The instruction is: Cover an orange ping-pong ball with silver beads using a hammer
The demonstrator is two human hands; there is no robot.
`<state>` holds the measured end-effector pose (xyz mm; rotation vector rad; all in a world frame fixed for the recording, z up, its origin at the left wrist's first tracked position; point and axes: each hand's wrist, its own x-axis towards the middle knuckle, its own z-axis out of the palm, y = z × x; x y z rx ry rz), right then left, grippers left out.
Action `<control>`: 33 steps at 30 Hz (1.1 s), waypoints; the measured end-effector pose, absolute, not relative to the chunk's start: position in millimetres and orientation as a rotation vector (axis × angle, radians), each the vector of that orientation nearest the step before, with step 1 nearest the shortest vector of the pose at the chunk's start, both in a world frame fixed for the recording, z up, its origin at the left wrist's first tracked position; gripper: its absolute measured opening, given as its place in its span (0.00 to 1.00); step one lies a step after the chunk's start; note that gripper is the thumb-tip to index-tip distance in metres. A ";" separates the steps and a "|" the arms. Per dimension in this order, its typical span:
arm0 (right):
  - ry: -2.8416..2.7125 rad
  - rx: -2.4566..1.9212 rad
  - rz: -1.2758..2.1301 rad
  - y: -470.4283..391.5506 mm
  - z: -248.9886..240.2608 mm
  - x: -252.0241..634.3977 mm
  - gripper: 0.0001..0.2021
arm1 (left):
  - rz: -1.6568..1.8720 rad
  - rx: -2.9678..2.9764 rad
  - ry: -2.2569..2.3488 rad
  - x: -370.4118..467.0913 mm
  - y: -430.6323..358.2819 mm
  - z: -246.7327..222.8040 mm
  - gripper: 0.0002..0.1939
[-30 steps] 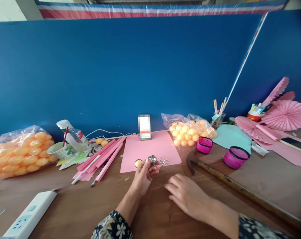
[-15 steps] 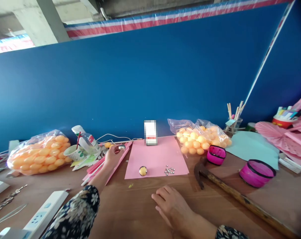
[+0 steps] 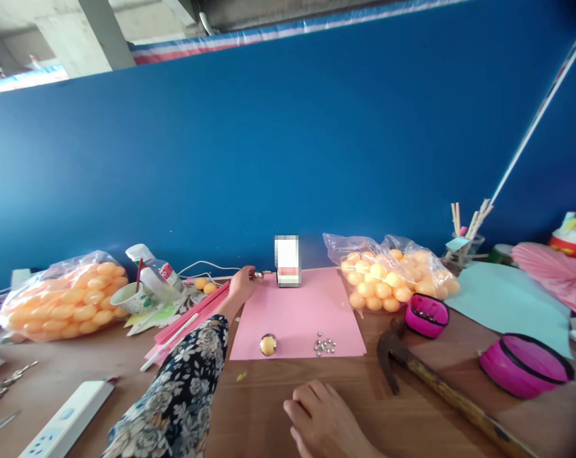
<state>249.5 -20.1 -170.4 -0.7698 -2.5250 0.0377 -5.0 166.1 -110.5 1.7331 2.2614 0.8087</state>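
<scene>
My left hand reaches to the back left corner of the pink paper sheet. Its fingers are closed on a small shiny silver piece, mostly hidden by the hand. On the sheet's front part lie a round yellow piece with a silver rim and several small silver beads. A blurred white upright object stands at the sheet's back edge. My right hand rests palm down on the brown table in front of the sheet, fingers loosely bent and holding nothing.
Right of the sheet lie a wooden-handled hammer, two magenta containers and a bag of orange balls. On the left are another ball bag, a paper cup, a plastic bottle and a power strip.
My left hand has moved right with the silver piece, from above the rolled pink paper to the sheet's back left corner. The right hand stays on the table; the view has shifted slightly.
</scene>
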 end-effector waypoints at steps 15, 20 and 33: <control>-2.559 -0.789 0.110 -20.2 -168.1 250.9 0.11 | 0.882 1.814 2.205 5.5 156.8 -105.4 0.25; -2.603 -0.801 0.160 -23.6 -159.8 252.9 0.08 | 0.978 1.777 2.035 20.6 110.4 -97.8 0.19; -2.633 -0.859 0.141 -32.6 -147.0 256.7 0.06 | 1.116 1.654 1.729 50.8 3.6 -138.0 0.24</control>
